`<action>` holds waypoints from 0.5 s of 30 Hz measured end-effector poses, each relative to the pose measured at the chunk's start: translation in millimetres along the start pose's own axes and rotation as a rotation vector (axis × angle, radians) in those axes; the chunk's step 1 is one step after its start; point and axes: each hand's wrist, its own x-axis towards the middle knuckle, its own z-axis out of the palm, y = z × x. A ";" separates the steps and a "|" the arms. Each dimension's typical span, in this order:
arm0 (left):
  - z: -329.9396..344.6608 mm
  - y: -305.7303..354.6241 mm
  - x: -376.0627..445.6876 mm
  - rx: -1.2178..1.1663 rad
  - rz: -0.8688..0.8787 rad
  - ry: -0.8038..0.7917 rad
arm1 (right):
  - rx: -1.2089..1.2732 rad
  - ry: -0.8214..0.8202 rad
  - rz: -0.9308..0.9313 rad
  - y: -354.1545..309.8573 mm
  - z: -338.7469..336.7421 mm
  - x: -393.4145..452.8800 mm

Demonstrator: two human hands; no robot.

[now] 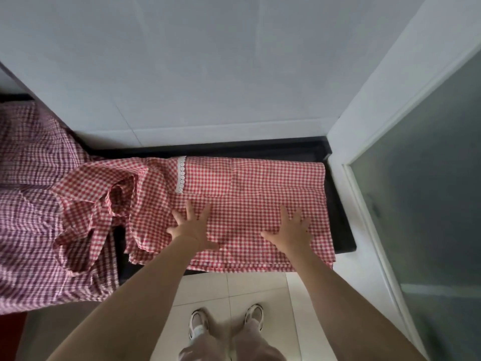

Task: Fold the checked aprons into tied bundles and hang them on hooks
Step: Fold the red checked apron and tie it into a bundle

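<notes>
The red apron (250, 194) lies folded flat on a black counter (341, 225), its near edge hanging just over the counter's front. Both arms reach straight forward; the left hand (194, 227) and right hand (292, 230) press palm-down on the cloth, fingers spread and straight. Beyond the left fingertips runs a white lace strip (181, 174) at a pocket's edge. Left of the left hand the apron's straps (99, 204) bunch in loose folds, partly over a darker checked apron (28, 194) heaped at the side.
</notes>
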 end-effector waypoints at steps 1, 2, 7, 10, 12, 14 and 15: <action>3.9 -1.1 1.5 0.002 -0.007 0.003 | -0.004 -0.002 -0.015 1.0 -1.9 2.7; 4.5 -1.2 1.9 0.001 -0.011 0.014 | -0.012 0.002 -0.029 0.5 -4.5 6.3; -3.2 7.4 11.8 -0.039 -0.067 0.036 | -0.044 0.015 -0.079 -1.0 -13.8 29.6; -4.0 12.4 16.9 -0.065 -0.082 0.050 | -0.055 0.026 -0.111 1.3 -18.9 44.3; -6.7 15.8 18.8 -0.080 -0.087 0.072 | -0.045 0.024 -0.115 3.8 -23.8 52.9; -4.8 17.8 19.2 -0.149 -0.098 0.126 | 0.007 0.060 -0.067 2.0 -29.0 55.7; -1.8 18.9 17.7 -0.203 -0.106 0.174 | 0.033 0.107 -0.033 -0.3 -32.8 52.9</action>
